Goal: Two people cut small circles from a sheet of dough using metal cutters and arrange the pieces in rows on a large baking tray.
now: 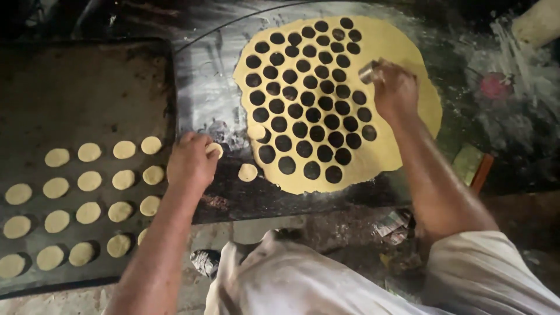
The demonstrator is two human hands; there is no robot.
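I'm looking down at a dark floured worktop (204, 87) with a rolled dough sheet (402, 46) lying centre-right, already punched full of round holes across its left and middle part. My right hand (395, 90) is closed around a small round metal cutter (367, 72) and is resting on the right, uncut part of the sheet, just beside the last column of holes. My left hand (191, 162) is curled loosely around one cut dough disc (214, 149), fingers partly closed, at the right edge of the dark baking tray (87, 76) on the left. Another loose disc (248, 172) is lying on the worktop between the tray and the sheet, and one more is sitting at the sheet's left edge. The tray is carrying rows of dough rounds (88, 181) over its near half; the far half is bare. My read: I'm mid-cycle, cutting with the right and transferring with the left. Next move likely calls for setting the held disc into an open slot without touching its neighbours, and pressing the cutter straight down on uncut dough, clear of existing holes.
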